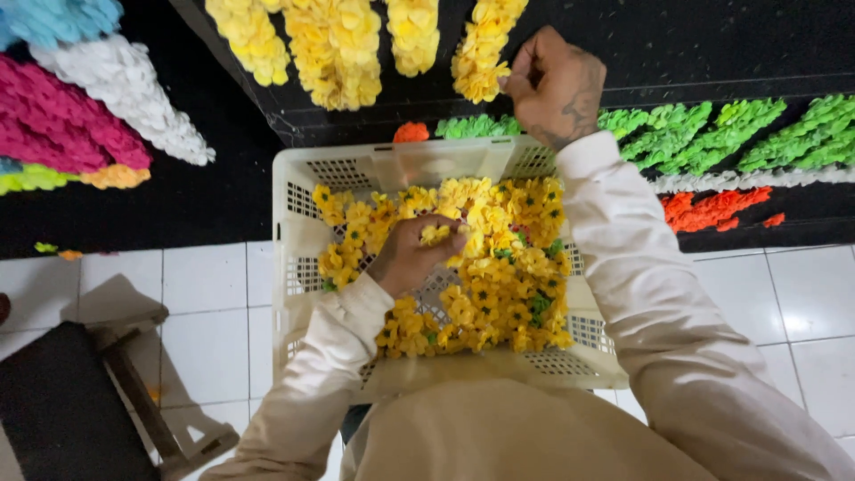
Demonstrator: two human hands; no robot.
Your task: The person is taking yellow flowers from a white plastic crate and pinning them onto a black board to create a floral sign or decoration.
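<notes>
Below my hands, the white crate (pixel 298 191) of loose yellow flowers (pixel 499 267) lies with its long axis across me. Ahead, my right hand (pixel 554 86) pinches the near tip of a yellow strand (pixel 481 53) running away from me. My left hand (pixel 411 256) closes on blooms, tiled floor (pixel 214 285) open beside it.

White tiled floor (pixel 214 285), black backdrop board (pixel 712 44), wooden stool (pixel 134 374)

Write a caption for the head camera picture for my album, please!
Left hand picks yellow flowers from a white crate; right hand presses one onto a yellow strand.
</notes>
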